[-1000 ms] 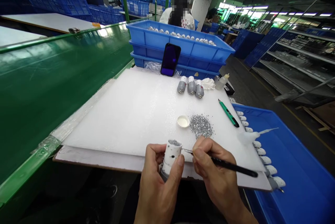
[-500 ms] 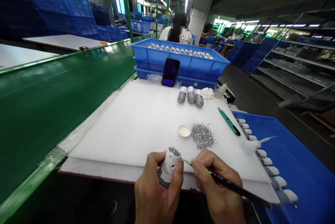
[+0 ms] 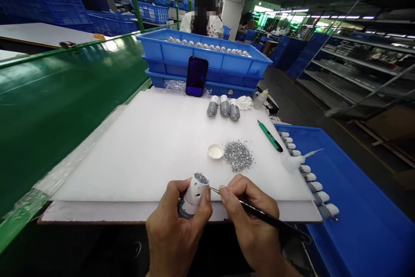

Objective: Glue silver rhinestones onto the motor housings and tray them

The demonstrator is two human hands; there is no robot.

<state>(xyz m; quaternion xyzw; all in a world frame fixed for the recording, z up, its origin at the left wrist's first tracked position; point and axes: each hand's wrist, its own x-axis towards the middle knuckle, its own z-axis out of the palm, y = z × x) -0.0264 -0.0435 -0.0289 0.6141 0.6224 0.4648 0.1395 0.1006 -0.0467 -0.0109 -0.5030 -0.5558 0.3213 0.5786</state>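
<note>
A small white and grey hollow cylindrical part [image 3: 195, 192] is gripped upright, slightly tilted, between the thumb and fingers of my left hand [image 3: 177, 225]. Its open top faces up, and dark spots mark its white side. My right hand [image 3: 251, 221] is closed round black tweezers [image 3: 259, 213], whose thin metal tip touches or nearly touches the part's right side near the rim. Beyond my hands, a small round cream-coloured dish [image 3: 215, 151] sits beside a pile of silvery rhinestones [image 3: 238, 156] on the white foam sheet [image 3: 129, 151].
Three similar parts [image 3: 224, 106] lie farther back near a squeeze bottle [image 3: 260, 99]. A green cutter knife [image 3: 270, 135] and a white bottle with a thin nozzle [image 3: 293, 161] lie right. A phone [image 3: 196, 76] leans on stacked blue crates [image 3: 227, 67]; a blue tray [image 3: 363, 208] holds more parts.
The whole view has shifted, so the table and hands appear farther left. My left hand has tilted the part a little; the tweezers stay at its side near the rim.
</note>
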